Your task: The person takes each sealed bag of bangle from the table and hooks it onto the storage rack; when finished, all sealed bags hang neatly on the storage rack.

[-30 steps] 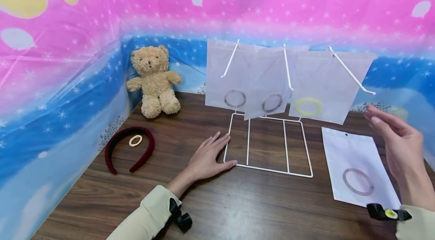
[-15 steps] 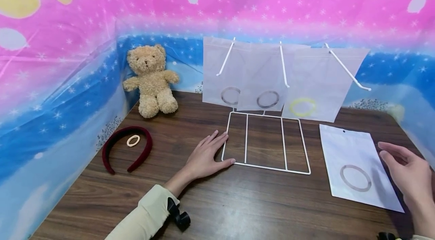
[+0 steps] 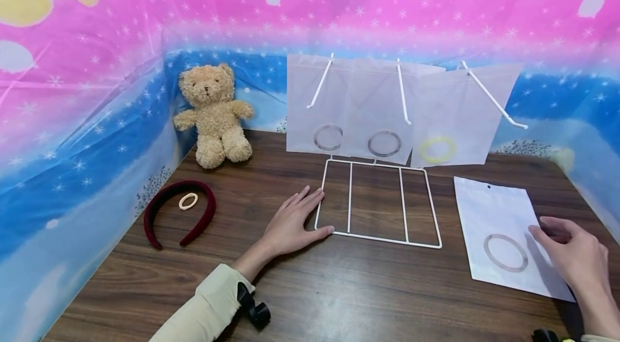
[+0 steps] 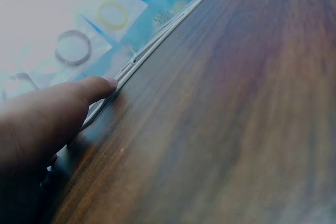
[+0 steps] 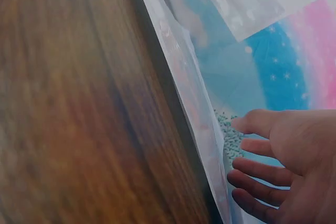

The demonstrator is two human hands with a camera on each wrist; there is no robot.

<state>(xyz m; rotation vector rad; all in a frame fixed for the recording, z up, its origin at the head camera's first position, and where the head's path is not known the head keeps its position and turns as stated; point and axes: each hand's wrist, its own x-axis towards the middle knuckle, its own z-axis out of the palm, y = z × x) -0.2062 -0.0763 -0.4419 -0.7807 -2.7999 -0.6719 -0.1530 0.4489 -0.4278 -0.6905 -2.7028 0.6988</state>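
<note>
In the head view my left hand (image 3: 290,226) lies flat at the left front corner of a white wire display rack (image 3: 387,239), its thumb on the front wire. Three translucent zip bags hang at the rack's hooks: a left bag (image 3: 310,99) and a middle bag (image 3: 375,105), each with a greyish ring, and a right bag (image 3: 448,116) with a yellow ring. A fourth zip bag (image 3: 477,210), a greyish ring inside, lies flat on the table. Over its right edge hovers my right hand (image 3: 578,258), fingers relaxed; the right wrist view shows them apart, holding nothing.
A teddy bear (image 3: 213,110) sits against the printed cloth backdrop (image 3: 271,24) at the back left. A dark red headband (image 3: 210,210) lies on the wooden table (image 3: 271,299), with a small cream ring (image 3: 183,206) inside its curve.
My right hand has come down from beside the hanging bags to the right edge of the lying bag. The hanging bags have swung slightly. My left hand stays on the rack.
</note>
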